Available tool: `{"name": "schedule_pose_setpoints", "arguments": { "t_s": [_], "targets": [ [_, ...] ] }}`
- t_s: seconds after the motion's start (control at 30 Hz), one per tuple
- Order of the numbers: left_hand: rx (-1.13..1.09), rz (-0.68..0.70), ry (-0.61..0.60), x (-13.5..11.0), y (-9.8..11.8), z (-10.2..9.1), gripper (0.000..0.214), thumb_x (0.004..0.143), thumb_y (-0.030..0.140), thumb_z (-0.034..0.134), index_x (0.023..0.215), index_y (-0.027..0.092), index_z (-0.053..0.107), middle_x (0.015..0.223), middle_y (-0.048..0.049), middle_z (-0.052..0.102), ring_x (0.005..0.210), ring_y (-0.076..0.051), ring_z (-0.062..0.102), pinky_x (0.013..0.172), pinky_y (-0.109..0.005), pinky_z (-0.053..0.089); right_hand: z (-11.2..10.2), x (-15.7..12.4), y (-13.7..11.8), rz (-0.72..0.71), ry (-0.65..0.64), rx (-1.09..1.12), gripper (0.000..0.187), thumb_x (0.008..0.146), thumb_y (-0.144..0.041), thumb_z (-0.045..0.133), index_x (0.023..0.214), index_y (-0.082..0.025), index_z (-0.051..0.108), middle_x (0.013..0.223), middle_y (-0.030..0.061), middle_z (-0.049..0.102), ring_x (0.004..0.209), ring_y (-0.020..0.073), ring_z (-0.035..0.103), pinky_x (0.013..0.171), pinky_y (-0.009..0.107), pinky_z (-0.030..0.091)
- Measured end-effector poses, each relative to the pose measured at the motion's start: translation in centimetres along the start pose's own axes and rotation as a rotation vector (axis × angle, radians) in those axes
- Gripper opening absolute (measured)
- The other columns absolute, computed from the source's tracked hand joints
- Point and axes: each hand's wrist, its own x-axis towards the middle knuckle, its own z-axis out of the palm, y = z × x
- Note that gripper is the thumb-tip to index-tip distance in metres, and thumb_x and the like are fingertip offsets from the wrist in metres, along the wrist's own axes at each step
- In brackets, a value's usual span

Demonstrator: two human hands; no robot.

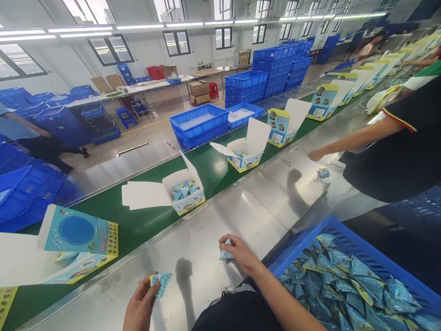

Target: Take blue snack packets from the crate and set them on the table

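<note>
My left hand (140,305) is at the bottom of the view, its fingers pinched on a small blue triangular packet (160,280) above the steel counter. My right hand (240,253) is closed on another blue packet (225,250) just left of a blue crate (332,226) heaped with several such packets. On the green conveyor belt (213,168) ahead stands an open printed box (186,193) filled with packets, its white flap spread to the left. A second open box (246,154) stands farther right on the belt.
More open printed boxes (285,124) line the belt into the distance. A co-worker's arm and hand (315,155) reach over the counter at right, near a loose packet (324,173). Blue crates (200,123) sit beyond the belt. An open box (79,236) lies at left.
</note>
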Motion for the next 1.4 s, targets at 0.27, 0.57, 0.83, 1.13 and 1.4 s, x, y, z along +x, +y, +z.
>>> {"name": "schedule_pose_setpoints", "arguments": {
  "t_s": [0.27, 0.57, 0.83, 1.13, 1.4],
  "targets": [
    [-0.013, -0.004, -0.272, -3.1, -1.3, 5.8, 0.087, 0.054, 0.074, 0.117, 0.116, 0.019, 0.092, 0.122, -0.0166, 0.097, 0.125, -0.041, 0.088, 0.106, -0.045, 0.072, 2.8, -1.3, 1.9, 0.056, -0.314, -0.175, 0.046, 0.078, -0.057, 0.104, 0.104, -0.024, 0.086, 0.091, -0.0009, 0.073, 0.081, 0.0176, 0.07, 0.061, 0.027, 0.054],
    [0.042, 0.12, -0.401, -4.6, -1.0, 8.5, 0.071, 0.069, 0.075, 0.11, 0.115, 0.023, 0.092, 0.119, -0.0126, 0.095, 0.112, -0.037, 0.087, 0.098, -0.043, 0.072, 4.8, -2.1, 4.1, 0.222, -0.476, 0.059, 0.076, 0.067, -0.072, 0.112, 0.12, -0.025, 0.082, 0.1, -0.0014, 0.081, 0.078, 0.0154, 0.074, 0.069, 0.026, 0.054],
    [0.119, 0.266, -0.487, -7.3, -1.1, 10.1, 0.079, 0.093, 0.078, 0.09, 0.159, 0.038, 0.08, 0.192, -0.0135, 0.063, 0.174, -0.045, 0.061, 0.131, -0.055, 0.063, 3.3, -1.5, 4.6, 0.193, -0.273, 0.135, 0.076, 0.054, -0.055, 0.118, 0.114, -0.024, 0.084, 0.094, 0.0003, 0.082, 0.079, 0.0168, 0.071, 0.077, 0.031, 0.056],
    [0.118, 0.124, -0.277, -7.5, -1.2, 9.0, 0.082, 0.087, 0.088, 0.087, 0.148, 0.034, 0.081, 0.179, -0.018, 0.073, 0.158, -0.052, 0.073, 0.127, -0.064, 0.061, -2.1, 0.1, -0.3, 0.01, -0.012, 0.16, 0.076, 0.058, -0.062, 0.115, 0.113, -0.026, 0.078, 0.093, -0.0007, 0.079, 0.075, 0.0158, 0.065, 0.065, 0.029, 0.054],
    [0.114, 0.071, -0.302, -7.5, -3.3, 9.8, 0.089, 0.084, 0.093, 0.087, 0.148, 0.032, 0.081, 0.177, -0.0194, 0.074, 0.15, -0.052, 0.077, 0.123, -0.066, 0.062, -2.7, 0.5, -1.2, -0.006, -0.012, 0.191, 0.071, 0.067, -0.062, 0.112, 0.118, -0.027, 0.078, 0.093, -0.0013, 0.078, 0.075, 0.0156, 0.066, 0.064, 0.028, 0.055]
  ]
}}
